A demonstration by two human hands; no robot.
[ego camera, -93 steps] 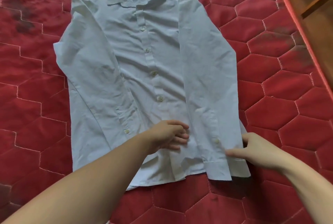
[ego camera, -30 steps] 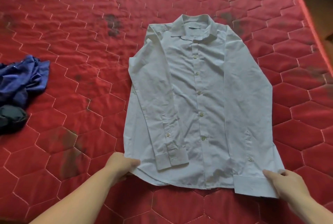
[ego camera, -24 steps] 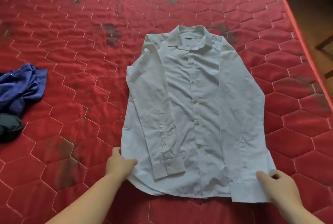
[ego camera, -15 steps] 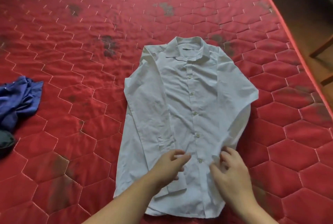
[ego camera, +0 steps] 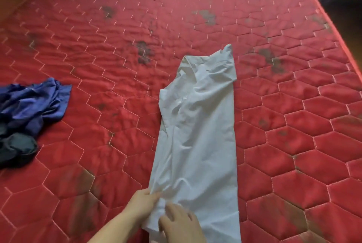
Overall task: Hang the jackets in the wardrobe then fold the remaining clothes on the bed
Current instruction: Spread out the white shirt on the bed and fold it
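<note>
A white shirt [ego camera: 197,141] is laid on the red quilted bed [ego camera: 293,145], folded lengthwise into a narrow strip.

The strip's near left edge is pinched by the left hand [ego camera: 142,202], fingers closed on the cloth. The right hand [ego camera: 181,225] is laid just beside it on the hem; whether cloth is gripped there cannot be told. The collar is pointed away, towards the far side. A crumpled blue garment [ego camera: 35,103] and a dark one [ego camera: 16,147] are seen well apart at the bed's left.
</note>
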